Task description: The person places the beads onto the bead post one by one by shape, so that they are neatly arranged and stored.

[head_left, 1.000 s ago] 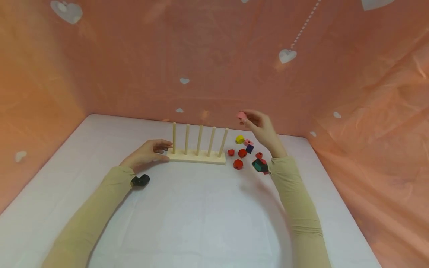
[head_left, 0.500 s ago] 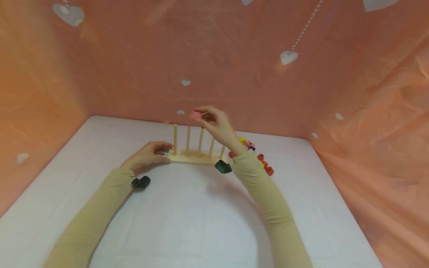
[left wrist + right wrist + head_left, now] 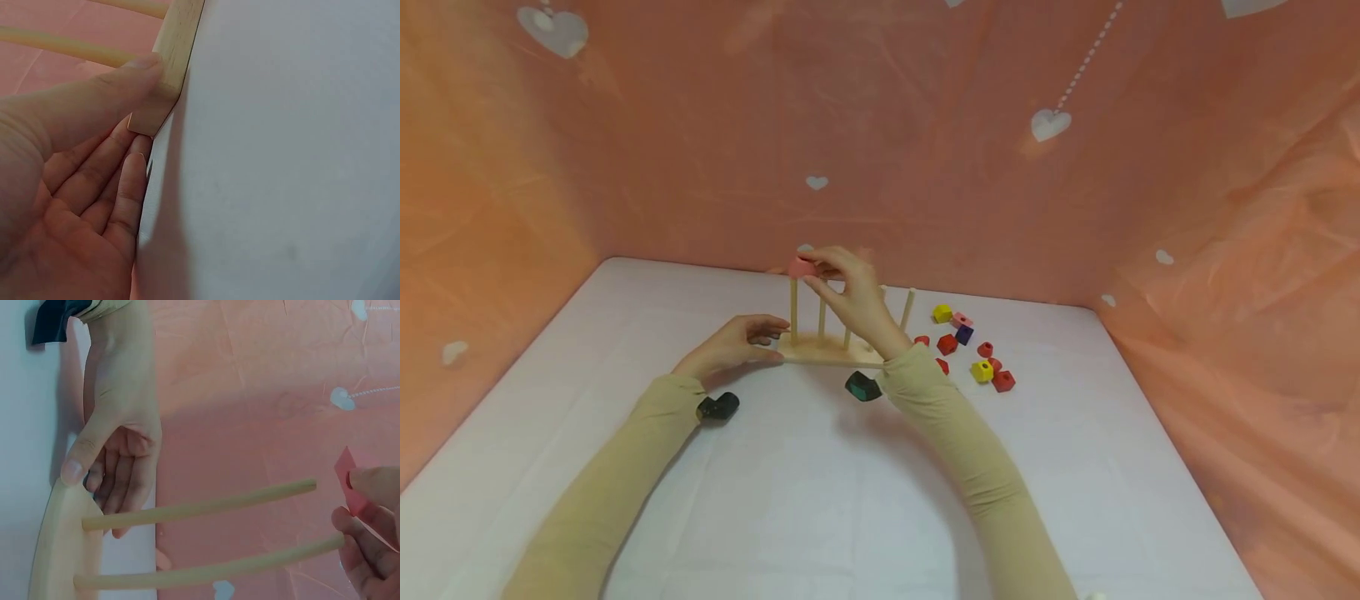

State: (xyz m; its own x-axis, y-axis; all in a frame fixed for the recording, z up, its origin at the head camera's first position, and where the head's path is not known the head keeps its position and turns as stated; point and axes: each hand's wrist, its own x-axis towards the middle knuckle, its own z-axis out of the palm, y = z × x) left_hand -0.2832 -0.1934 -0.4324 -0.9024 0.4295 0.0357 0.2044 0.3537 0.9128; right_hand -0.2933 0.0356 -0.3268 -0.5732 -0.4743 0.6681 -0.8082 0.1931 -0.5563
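A wooden peg stand (image 3: 820,352) with several upright pegs rests on the table. My left hand (image 3: 732,343) grips its left end. In the left wrist view the thumb lies on the base (image 3: 178,50) and the other fingers sit around its end. My right hand (image 3: 856,298) pinches a pink bead (image 3: 801,267) between thumb and fingertips, at the top of the leftmost peg (image 3: 793,312). The right wrist view shows the bead (image 3: 350,481) just off that peg's tip, its faceted side toward the peg. My right hand and forearm partly cover the pegs on the right.
Right of the stand lie loose beads: a yellow bead (image 3: 982,372), another yellow bead (image 3: 942,313), a dark blue bead (image 3: 964,335), a pink bead (image 3: 962,320) and several red ones, including a red bead (image 3: 1003,381). A pink cloth backdrop (image 3: 880,125) rises behind the table.
My right hand has carried the pink bead leftward from above the loose beads to the leftmost peg's top. My left hand stays at the stand's end.
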